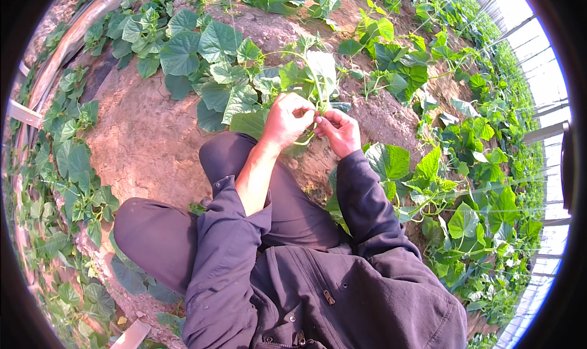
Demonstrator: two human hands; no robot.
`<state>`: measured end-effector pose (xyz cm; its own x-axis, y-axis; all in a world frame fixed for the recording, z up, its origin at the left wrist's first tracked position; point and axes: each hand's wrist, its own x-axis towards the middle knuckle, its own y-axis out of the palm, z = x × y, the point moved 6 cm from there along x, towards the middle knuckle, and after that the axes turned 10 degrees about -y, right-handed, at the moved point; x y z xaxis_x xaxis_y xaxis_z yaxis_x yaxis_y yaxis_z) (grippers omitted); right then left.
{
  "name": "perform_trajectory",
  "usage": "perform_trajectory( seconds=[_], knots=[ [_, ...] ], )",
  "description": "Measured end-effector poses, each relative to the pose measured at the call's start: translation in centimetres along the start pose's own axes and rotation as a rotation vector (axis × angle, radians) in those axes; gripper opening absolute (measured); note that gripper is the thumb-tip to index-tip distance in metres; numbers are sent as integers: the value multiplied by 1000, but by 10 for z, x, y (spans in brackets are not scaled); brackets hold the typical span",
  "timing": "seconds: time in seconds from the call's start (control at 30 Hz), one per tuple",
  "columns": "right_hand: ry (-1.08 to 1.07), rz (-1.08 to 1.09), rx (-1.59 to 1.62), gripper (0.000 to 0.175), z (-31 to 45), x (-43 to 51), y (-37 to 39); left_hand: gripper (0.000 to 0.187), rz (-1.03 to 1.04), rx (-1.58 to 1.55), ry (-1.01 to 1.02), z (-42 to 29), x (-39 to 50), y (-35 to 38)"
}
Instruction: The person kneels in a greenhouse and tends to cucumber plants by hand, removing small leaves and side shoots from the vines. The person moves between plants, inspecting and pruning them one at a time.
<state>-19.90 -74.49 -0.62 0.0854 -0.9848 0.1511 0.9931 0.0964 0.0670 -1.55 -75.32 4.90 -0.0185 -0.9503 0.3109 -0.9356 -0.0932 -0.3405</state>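
Note:
My left hand [288, 121] and my right hand [340, 129] meet in front of my knees, thumbs and fingertips pinched together at a pale green vine stem [316, 77]. The stem loops up and over beyond my fingers, and a thin curled piece hangs below them. Exactly what lies between the fingertips is too small to tell. Broad leaves [219, 41] of the plant, which looks like a cucumber vine, spread just beyond my left hand. A brightly lit leaf [322, 64] stands behind the stem.
Dry, cracked soil [142, 133] lies to the left of my knees. More leafy vines [387, 161] grow close by my right sleeve. Thin strings [477, 190] cross the plants on the right. Wooden stakes [25, 114] stand at the left edge, and a bright framed wall [545, 64] borders the right.

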Motion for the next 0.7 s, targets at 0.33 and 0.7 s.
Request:
perform_trajectory(
  seconds=[0.33, 0.7],
  knots=[
    [-156, -32, -226, 11, -16, -34, 6, 37, -12, -286, -386, 31, 4, -6],
    [-234, 40, -673, 24, 75, -36, 15, 20, 18, -435, -314, 11, -13, 1]
  ],
)
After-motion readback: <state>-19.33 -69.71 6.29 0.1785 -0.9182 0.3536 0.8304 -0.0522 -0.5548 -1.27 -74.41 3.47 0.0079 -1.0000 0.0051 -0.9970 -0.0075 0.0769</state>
